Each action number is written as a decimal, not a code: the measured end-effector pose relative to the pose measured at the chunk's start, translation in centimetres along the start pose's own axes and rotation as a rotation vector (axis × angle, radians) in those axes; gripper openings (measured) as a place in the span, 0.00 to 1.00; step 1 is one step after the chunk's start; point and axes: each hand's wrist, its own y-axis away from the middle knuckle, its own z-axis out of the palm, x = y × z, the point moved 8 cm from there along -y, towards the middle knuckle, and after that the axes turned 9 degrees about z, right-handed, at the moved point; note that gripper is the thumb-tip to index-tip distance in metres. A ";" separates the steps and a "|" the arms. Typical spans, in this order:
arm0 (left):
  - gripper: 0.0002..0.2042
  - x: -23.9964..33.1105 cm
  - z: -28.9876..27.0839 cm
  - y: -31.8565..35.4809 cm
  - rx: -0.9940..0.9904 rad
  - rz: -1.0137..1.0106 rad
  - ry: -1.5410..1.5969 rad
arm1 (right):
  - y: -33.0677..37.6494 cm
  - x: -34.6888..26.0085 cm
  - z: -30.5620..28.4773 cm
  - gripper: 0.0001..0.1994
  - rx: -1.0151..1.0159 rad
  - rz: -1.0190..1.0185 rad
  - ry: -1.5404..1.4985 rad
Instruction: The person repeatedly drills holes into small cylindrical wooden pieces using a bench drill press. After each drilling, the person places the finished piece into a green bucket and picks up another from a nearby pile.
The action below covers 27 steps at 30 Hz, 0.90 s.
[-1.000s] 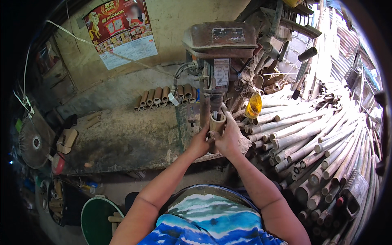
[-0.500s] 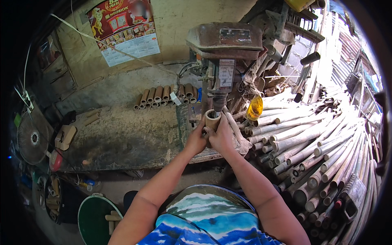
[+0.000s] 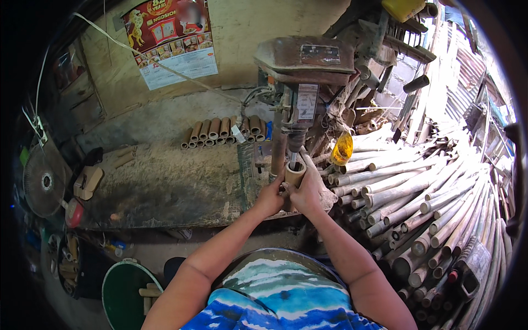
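Between my hands stands a short bamboo tube [image 3: 295, 177], open end up, under the drill press [image 3: 305, 59]. My left hand [image 3: 269, 198] is closed round its left side and my right hand [image 3: 306, 196] round its right, thumbs close together at the front. From the drill chuck [image 3: 297, 141] a metal bit [image 3: 293, 158] reaches down to the tube's mouth; its tip is at or inside the rim, and how deep it goes I cannot tell. The tube's lower end is mostly hidden by my hands.
Several cut bamboo tubes [image 3: 214, 130] lie stacked at the back of the dusty workbench [image 3: 165, 187]. Long bamboo poles [image 3: 407, 190] fill the right side. A fan [image 3: 47, 180] stands left, a green bin [image 3: 118, 291] below. A yellow bottle [image 3: 342, 148] hangs beside the drill.
Both hands have brought the bamboo tube lower and a little to the right, toward me. More of the bit shows between chuck and tube. The view has shifted slightly.
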 end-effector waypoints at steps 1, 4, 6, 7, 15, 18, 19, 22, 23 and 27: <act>0.40 0.0 -0.1 0.3 0.015 0.023 0.072 | 0.2 -0.1 0.3 0.24 -0.010 -0.007 0.010; 0.40 -0.4 -0.9 0.7 0.074 0.027 0.121 | 0.0 0.1 1.3 0.23 -0.044 0.040 0.008; 0.40 0.1 -1.6 0.9 0.094 0.062 0.106 | -0.2 -0.4 1.8 0.23 -0.038 0.020 -0.075; 0.40 0.3 -1.8 0.9 0.098 0.067 0.099 | -0.4 -0.7 1.8 0.23 -0.031 0.003 -0.120; 0.40 2.0 -3.1 -0.8 0.245 0.067 -0.034 | -2.7 0.1 2.5 0.23 -0.060 0.109 -0.097; 0.40 1.9 -2.7 -2.0 0.165 0.005 -0.073 | -3.2 0.5 1.8 0.25 -0.030 0.107 -0.097; 0.40 1.5 -2.3 -2.2 0.119 -0.047 -0.079 | -3.2 0.8 1.6 0.25 -0.023 0.138 -0.099; 0.37 0.6 -1.0 -1.8 0.024 -0.104 -0.108 | -2.1 0.1 0.1 0.27 0.025 0.053 -0.146; 0.37 0.7 -0.8 -1.6 0.044 -0.061 -0.096 | -1.8 -0.3 -0.2 0.27 0.013 0.019 -0.146; 0.37 0.9 -0.2 -0.3 0.139 0.174 0.033 | -0.2 -0.4 -0.2 0.27 -0.051 0.064 -0.115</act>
